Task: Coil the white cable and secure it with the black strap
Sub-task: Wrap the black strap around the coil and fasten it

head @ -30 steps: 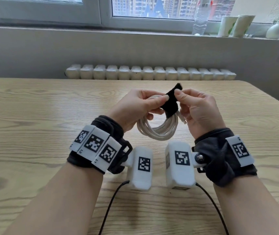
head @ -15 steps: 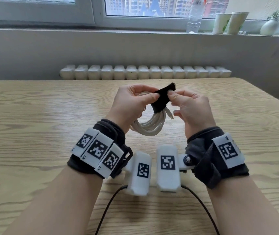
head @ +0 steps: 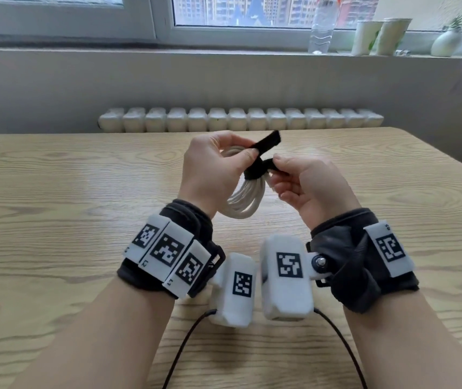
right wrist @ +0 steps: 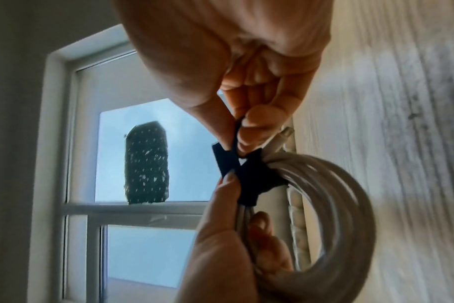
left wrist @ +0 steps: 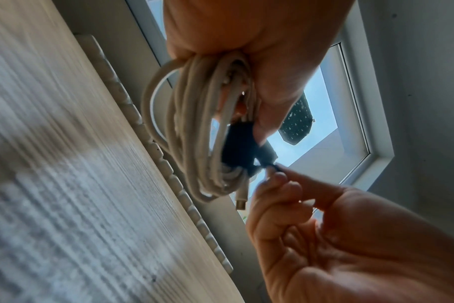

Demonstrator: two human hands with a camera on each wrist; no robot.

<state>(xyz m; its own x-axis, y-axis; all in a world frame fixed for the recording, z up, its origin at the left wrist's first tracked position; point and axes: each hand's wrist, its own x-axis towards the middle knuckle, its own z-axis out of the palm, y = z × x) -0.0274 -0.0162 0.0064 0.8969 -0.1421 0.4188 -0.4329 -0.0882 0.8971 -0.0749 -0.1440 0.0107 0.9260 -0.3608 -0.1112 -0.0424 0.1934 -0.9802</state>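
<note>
The right hand (head: 312, 186) pinches one end of the black strap (head: 255, 169) between thumb and forefinger. The left hand (head: 210, 169) curls around the coiled white cable (head: 245, 200), its thumb pressing the strap where it wraps the coil. The bundle hangs above the wooden surface (head: 56, 206), between both hands.

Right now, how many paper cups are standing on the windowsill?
2. Both stand side by side at the right of the windowsill, between the plastic bottle and the small white vase: left cup, right cup.
</note>
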